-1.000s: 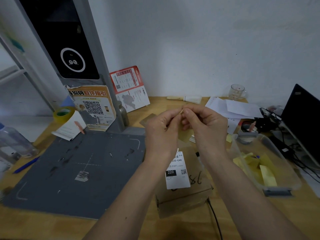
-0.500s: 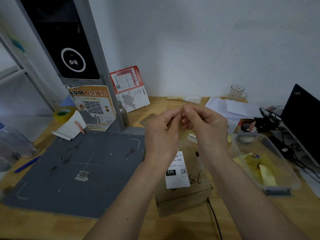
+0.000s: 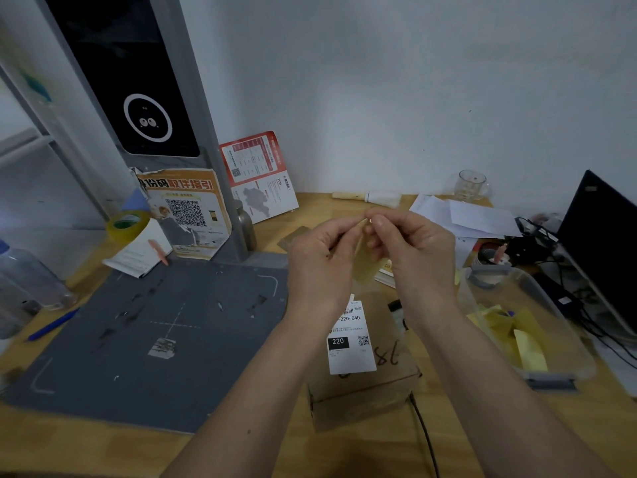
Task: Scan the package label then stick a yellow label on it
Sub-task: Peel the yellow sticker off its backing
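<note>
A small brown cardboard package (image 3: 365, 384) lies on the wooden desk below my wrists, with a white shipping label (image 3: 350, 339) on its top reading 220. Above it, both hands are raised and pinch the top edge of a yellow label (image 3: 365, 265), which hangs down between them. My left hand (image 3: 319, 260) holds it from the left with thumb and forefinger. My right hand (image 3: 412, 251) pinches it from the right. The label's upper corner is hidden by my fingertips.
A grey scanning mat (image 3: 144, 332) lies left of the package under a scanner post (image 3: 144, 108). A clear plastic bin (image 3: 524, 326) of yellow labels sits to the right, beside a laptop (image 3: 603, 246) and cables. A tape roll (image 3: 127, 224), bottles (image 3: 27, 281) and papers (image 3: 465, 215) are around.
My fingertips have shifted slightly on the top edge of the yellow label. The hands stay in the same place above the package, which has not moved.
</note>
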Demonstrator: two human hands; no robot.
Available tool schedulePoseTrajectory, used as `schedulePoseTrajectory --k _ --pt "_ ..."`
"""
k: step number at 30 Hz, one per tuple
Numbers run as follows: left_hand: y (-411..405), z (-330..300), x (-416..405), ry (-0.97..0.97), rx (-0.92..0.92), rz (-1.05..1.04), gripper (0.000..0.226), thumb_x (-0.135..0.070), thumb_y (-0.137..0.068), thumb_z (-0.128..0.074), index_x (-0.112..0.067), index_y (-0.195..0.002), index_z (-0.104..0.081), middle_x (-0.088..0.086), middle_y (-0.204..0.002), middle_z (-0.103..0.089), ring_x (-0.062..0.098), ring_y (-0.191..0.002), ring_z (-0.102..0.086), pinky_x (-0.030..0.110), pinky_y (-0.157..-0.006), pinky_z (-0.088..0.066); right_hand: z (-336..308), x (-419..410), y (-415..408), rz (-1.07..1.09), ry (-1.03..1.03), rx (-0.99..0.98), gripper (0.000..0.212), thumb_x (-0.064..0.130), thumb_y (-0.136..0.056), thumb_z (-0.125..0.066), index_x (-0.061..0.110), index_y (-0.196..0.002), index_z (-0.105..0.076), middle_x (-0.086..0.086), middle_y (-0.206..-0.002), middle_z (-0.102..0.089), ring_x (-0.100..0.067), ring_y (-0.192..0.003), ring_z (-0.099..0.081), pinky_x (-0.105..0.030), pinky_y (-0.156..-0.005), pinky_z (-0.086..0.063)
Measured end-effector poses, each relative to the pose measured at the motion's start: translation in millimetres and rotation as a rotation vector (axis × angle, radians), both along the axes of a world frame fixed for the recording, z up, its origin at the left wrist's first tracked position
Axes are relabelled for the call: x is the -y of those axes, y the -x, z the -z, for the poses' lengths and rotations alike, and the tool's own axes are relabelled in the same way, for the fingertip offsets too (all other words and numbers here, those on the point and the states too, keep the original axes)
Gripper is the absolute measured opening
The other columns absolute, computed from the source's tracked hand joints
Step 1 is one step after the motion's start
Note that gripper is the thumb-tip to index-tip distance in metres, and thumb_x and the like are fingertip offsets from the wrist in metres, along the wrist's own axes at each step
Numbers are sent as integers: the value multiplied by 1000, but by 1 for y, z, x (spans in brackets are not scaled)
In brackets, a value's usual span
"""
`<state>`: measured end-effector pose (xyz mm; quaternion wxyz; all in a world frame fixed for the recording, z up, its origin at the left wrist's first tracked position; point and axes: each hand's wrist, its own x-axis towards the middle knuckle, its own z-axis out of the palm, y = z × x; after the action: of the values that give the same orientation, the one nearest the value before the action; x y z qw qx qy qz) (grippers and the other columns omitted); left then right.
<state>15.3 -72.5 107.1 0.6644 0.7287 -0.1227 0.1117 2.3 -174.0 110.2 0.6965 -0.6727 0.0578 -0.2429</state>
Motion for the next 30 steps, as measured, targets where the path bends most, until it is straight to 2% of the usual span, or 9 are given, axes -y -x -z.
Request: schedulePoseTrajectory --k 3,5,10,15,19,21,24,27,30 --pt "-1 1 -1 -2 -16 -13 15 -13 -91 -61 -20 -95 -73 -11 -86 -72 1 -83 -65 10 -72 -49 0 5 -1 106 293 -5 14 16 -82 -71 30 -82 -71 6 -88 -64 -4 -75 -57 -14 -66 -45" --pt "-1 1 -1 8 -31 -22 15 -13 -92 -60 -24 -87 -69 -14 -80 -67 -4 -76 -60 6 -67 -45 -2 6 -1 92 385 -18 13 19 -81 -72 31 -83 -71 8 -91 -64 -4 -80 -57 -12 -69 -43" --pt "-1 -2 1 94 -46 -60 22 -10 -89 -63 -28 -77 -59 -9 -74 -63 -3 -68 -57 8 -63 -45 -6 0 3 -2 320 28 20 12 -80 -73 32 -78 -70 13 -83 -70 -3 -78 -64 -11 -72 -49" --pt "1 -4 1 39 -35 -101 23 -11 -90 -62 -30 -77 -62 -14 -76 -64 -5 -73 -57 9 -68 -47 -4 0 3 51 318 37 23 11 -76 -76 32 -71 -66 10 -76 -69 -13 -72 -64 -19 -66 -52" --pt "2 -8 2 112 -80 -44 17 -10 -90 -62 -22 -80 -66 -13 -75 -65 -10 -67 -57 4 -65 -44 -2 -3 4 72 324 64 26 9 -79 -73 30 -68 -62 7 -72 -64 -5 -65 -57 -14 -60 -46" --pt "2 -9 3 161 -118 -25 10 -13 -88 -64 -19 -82 -68 -11 -74 -66 -8 -68 -58 4 -65 -45 -1 -4 5 73 329 76 28 9 -81 -70 30 -67 -59 8 -71 -62 -6 -64 -56 -16 -59 -47" --pt "1 -9 2 216 -181 -8 3 -15 -84 -69 -17 -84 -72 -8 -76 -69 0 -75 -62 14 -73 -52 -1 -6 5 79 329 89 31 8 -83 -68 31 -66 -55 4 -74 -63 -12 -69 -60 -19 -60 -48" --pt "-2 -9 0 260 -239 21 6 -14 -85 -68 -13 -87 -74 -1 -81 -71 12 -83 -65 34 -88 -55 0 -7 5 66 316 101 28 9 -83 -69 30 -69 -57 2 -78 -65 -13 -74 -63 -16 -63 -49" --pt "-2 -11 0 251 -243 17 8 -12 -87 -67 -13 -89 -74 0 -85 -73 12 -86 -67 36 -91 -55 1 -8 3 61 296 97 27 9 -83 -70 30 -70 -58 5 -78 -66 -9 -74 -63 -12 -64 -47"
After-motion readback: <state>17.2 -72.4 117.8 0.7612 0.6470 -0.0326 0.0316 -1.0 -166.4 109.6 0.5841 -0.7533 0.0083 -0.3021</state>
